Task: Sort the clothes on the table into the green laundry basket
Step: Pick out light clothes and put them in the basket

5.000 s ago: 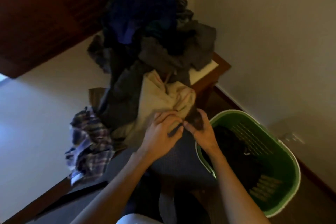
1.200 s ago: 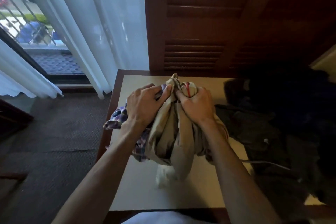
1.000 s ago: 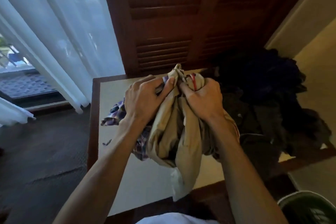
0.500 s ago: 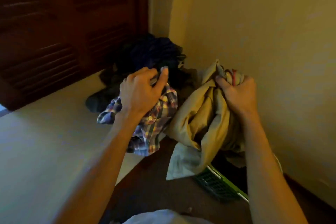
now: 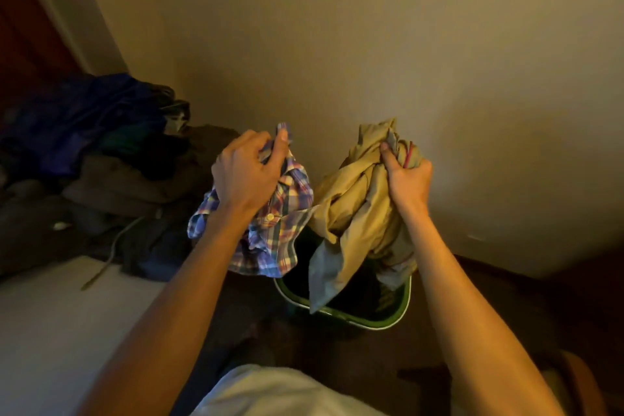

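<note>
Clearly, your left hand (image 5: 248, 176) was clenched around a bunched plaid shirt (image 5: 270, 223), thumb pressed over the top fold, and your right hand (image 5: 407, 176) was fisted on a crumpled tan garment (image 5: 354, 209), each bundle gathered tight so that little fabric would trail. Both fists sat at the middle of the frame, apart, with a gap between the two bundles. You held the tan garment directly above the green laundry basket (image 5: 364, 322) at lower centre, its hanging grey tail dipping inside the rim; that placement suggests it was ready to drop. The plaid shirt hung to the left of it, over the basket's near-left edge, so it probably needed a small shift right before release. Out to the left of the frame, a pile of dark clothes (image 5: 101, 172) lay on the bench (image 5: 67, 331), well apart from your hands.
</note>
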`<state>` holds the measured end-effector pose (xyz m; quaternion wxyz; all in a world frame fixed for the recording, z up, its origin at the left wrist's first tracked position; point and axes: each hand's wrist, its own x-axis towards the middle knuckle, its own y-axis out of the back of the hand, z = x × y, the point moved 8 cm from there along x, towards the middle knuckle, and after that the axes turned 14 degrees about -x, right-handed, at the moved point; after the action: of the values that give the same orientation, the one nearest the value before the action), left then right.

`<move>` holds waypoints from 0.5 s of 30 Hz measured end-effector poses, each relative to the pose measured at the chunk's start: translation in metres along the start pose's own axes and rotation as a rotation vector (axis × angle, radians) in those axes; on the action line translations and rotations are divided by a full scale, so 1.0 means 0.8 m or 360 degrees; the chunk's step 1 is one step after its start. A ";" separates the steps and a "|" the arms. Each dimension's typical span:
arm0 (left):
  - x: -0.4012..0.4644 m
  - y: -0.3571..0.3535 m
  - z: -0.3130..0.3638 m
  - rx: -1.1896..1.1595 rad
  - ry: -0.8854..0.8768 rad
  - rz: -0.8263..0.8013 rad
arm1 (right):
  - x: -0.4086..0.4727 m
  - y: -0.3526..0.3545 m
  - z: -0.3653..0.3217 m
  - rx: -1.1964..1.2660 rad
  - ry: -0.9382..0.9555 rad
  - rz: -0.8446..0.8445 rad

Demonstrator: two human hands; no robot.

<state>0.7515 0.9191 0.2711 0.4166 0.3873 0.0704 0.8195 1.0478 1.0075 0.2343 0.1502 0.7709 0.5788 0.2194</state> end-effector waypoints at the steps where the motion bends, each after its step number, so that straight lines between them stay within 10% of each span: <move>1: 0.002 -0.016 0.001 -0.0048 0.0008 -0.0012 | 0.006 -0.001 0.017 0.0000 -0.0015 -0.0013; 7: 0.006 -0.104 0.001 -0.0272 0.0058 -0.0098 | 0.007 -0.072 0.139 -0.0406 -0.0181 -0.0919; 15: -0.018 -0.226 -0.014 -0.0432 0.0188 -0.0452 | 0.047 -0.032 0.213 -0.0449 -0.0494 -0.0738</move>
<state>0.8625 1.0271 0.1754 0.5714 0.2649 0.0375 0.7758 1.1223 1.0544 0.0819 0.3883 0.6142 0.6731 0.1373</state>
